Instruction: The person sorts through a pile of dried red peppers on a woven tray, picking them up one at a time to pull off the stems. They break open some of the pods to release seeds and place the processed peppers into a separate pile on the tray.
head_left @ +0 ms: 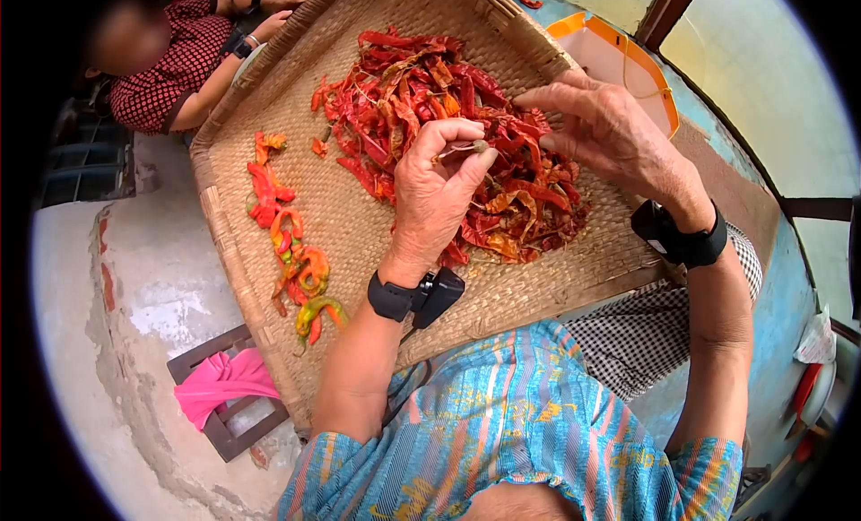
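Note:
A big woven tray (359, 225) rests across my lap. A heap of dried red chillies (448, 117) fills its middle and right. My left hand (435, 194) hovers over the heap, thumb and fingers pinched on a thin chilli stem (468, 147). My right hand (605, 131) lies on the heap's right edge, fingers spread and touching the chillies. A row of orange and greenish chillies (291, 247) lies apart along the tray's left side. Both wrists wear black bands.
Another person in a red patterned top (175, 64) sits at the tray's far left corner. A pink cloth (224, 386) lies on a small wooden stool on the concrete floor. An orange-rimmed white container (619, 64) stands behind the tray.

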Demonstrator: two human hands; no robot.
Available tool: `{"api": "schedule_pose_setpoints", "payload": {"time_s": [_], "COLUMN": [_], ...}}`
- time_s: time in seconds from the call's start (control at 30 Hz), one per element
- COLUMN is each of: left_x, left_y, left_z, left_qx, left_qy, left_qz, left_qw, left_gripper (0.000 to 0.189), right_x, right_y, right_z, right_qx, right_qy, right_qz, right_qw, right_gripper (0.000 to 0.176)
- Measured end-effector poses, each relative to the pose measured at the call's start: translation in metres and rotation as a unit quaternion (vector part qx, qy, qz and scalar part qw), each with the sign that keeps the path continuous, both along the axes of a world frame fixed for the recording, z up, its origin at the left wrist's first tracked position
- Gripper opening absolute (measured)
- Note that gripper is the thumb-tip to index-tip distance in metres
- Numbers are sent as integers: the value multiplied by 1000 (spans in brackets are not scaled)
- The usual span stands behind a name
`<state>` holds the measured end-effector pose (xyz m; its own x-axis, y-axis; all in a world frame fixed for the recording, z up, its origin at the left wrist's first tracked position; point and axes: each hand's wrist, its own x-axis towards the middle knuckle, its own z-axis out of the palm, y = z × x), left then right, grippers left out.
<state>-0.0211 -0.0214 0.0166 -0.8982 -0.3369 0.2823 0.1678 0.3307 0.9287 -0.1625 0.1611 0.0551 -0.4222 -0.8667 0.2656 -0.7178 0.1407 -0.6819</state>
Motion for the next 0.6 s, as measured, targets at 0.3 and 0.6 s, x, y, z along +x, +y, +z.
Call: {"api": "schedule_pose_setpoints", "payload": {"time_s": [0.3, 0.6], "left_x": [17, 18], "left_y": [19, 26], "left_z": [-13, -22], "left_qx": [368, 365], "left_qy": [-21, -51], "left_qz": [-52, -8], "left_qw": [928, 930], "left_gripper": [18, 22], "right_x": [13, 16], "right_y": [-13, -15], "right_z": [-23, -28], "right_qx": [16, 35], "right_qy": [-20, 22], "right_qz": [87, 76], "right_qw": [996, 996], "right_gripper": [18, 21]}}
